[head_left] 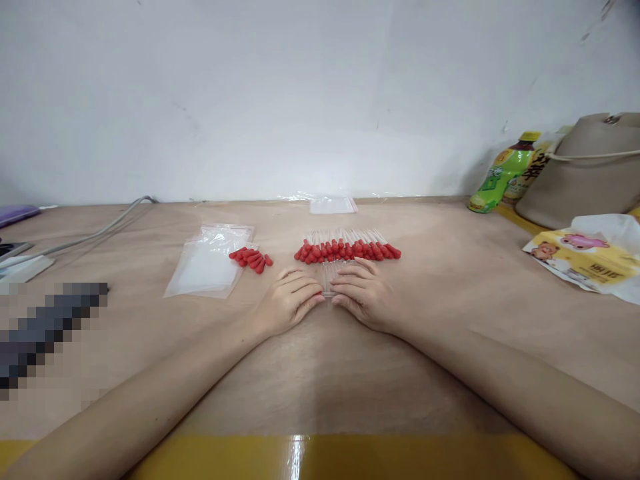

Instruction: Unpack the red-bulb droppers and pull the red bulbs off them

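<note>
In the middle of the table my left hand (295,300) and my right hand (364,295) face each other, fingertips a short way apart. A thin clear glass tube (328,294) lies crosswise between them. A speck of red shows at my left fingertips, where a red rubber bulb is mostly hidden. My right finger and thumb close on the tube's other side. Just beyond are more loose clear tubes (332,269), partly covered by my right fingers. Behind them lies a row of glass droppers with red bulbs (345,251), tubes pointing away. Loose red bulbs (251,259) are piled left.
Clear plastic bags (205,270) lie left of the loose bulbs, another bag (332,205) by the wall. Rightward are a green drink bottle (503,175), a beige bucket-like bag (590,170) and a printed wrapper (595,257). A grey cable (107,229) runs along the left.
</note>
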